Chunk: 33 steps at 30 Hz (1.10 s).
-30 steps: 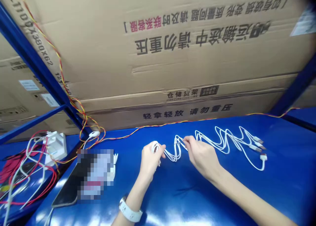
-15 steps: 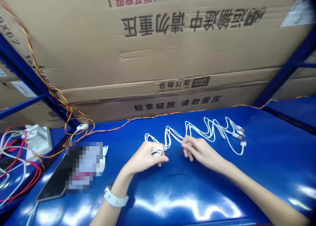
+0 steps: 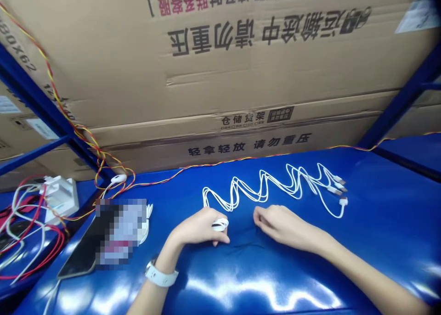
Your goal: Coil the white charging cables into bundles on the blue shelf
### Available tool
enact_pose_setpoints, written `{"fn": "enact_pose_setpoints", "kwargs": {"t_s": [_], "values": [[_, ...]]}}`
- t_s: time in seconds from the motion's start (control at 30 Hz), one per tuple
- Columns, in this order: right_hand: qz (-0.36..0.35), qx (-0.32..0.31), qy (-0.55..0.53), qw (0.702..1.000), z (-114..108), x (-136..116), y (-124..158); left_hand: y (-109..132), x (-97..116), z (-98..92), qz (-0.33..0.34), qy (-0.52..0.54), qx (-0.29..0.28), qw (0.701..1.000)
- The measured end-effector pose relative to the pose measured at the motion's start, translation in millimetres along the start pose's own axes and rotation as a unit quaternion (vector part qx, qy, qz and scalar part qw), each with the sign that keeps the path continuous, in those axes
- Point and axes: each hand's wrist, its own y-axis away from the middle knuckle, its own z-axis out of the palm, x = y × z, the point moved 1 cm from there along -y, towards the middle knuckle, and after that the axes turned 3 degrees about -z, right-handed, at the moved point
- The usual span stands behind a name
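A white multi-plug charging cable (image 3: pixel 262 189) lies in zigzag loops on the blue shelf surface (image 3: pixel 379 232), its connectors (image 3: pixel 339 188) spread at the right end. My left hand (image 3: pixel 200 227), with a white watch on the wrist, rests on the surface with its fingers closed round the cable's left end (image 3: pixel 219 223). My right hand (image 3: pixel 279 225) rests just right of it, fingers curled loosely and holding nothing, a little in front of the loops.
Large cardboard boxes (image 3: pixel 220 76) stand along the back. A red-yellow twisted wire (image 3: pixel 193 167) runs along their base. A dark phone (image 3: pixel 86 250) lies at the left, with white chargers and red and white wires (image 3: pixel 37 214) beyond it. Blue rack posts (image 3: pixel 399 104) frame the sides.
My right hand let go of the cable loops and drew back toward me. My left hand also came nearer, keeping the cable end. The loops now lie flat on the surface.
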Motion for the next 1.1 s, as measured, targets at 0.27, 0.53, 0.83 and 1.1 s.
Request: {"fn": "enact_pose_setpoints", "kwargs": {"t_s": [0.27, 0.53, 0.83, 1.1], "values": [[0.022, 0.011, -0.045, 0.999, 4, 4, 2, -3, -3, -5.0, -0.011, 0.402, 0.158, 0.902], [0.021, 0.112, -0.181, 0.977, -4, -14, -18, -19, -3, 4.6, -0.003, 0.601, 0.208, 0.772], [0.020, 0.148, -0.195, 0.969, 10, -63, -65, -27, 1, 17.2, -0.011, 0.610, 0.261, 0.748], [0.061, 0.112, -0.378, 0.917, 15, -51, -63, -24, 10, 21.3, 0.011, 0.609, 0.204, 0.767]]}}
